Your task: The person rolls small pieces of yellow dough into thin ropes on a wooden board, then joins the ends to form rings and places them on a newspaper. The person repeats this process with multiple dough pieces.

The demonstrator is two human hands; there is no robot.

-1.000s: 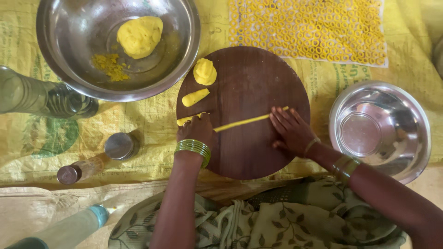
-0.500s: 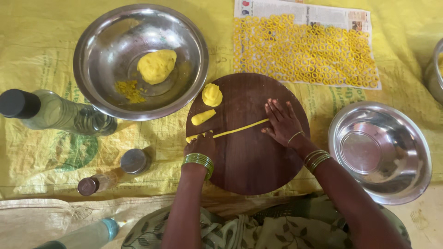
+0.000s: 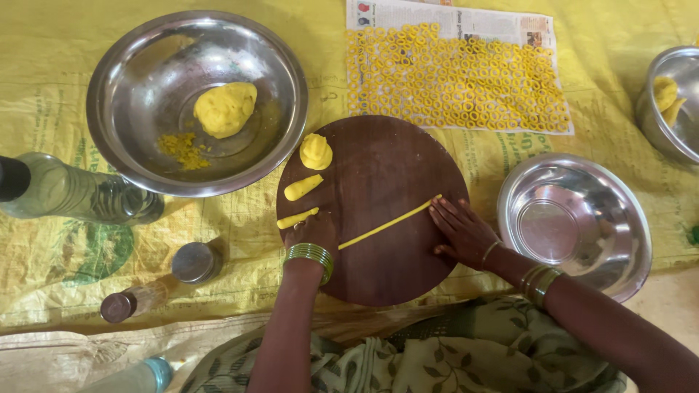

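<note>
A round dark wooden board (image 3: 386,167) lies in front of me. Across it runs a thin yellow dough rope (image 3: 389,224). My left hand (image 3: 314,231) presses flat on the rope's left end, beside a short dough stick (image 3: 296,218). My right hand (image 3: 461,231) lies flat by the rope's right end, fingers spread. A thicker dough piece (image 3: 303,187) and a small dough ball (image 3: 316,151) sit on the board's left side.
A large steel bowl (image 3: 131,73) at upper left holds a dough lump (image 3: 224,108). An empty steel bowl (image 3: 575,222) stands to the right, another bowl (image 3: 673,102) at the far right. Many dough rings (image 3: 455,76) lie on newspaper. Bottles (image 3: 73,193) stand at left.
Both hands slid toward me and apart along the board, and the dough rope is longer and thinner than before. The camera view has shifted.
</note>
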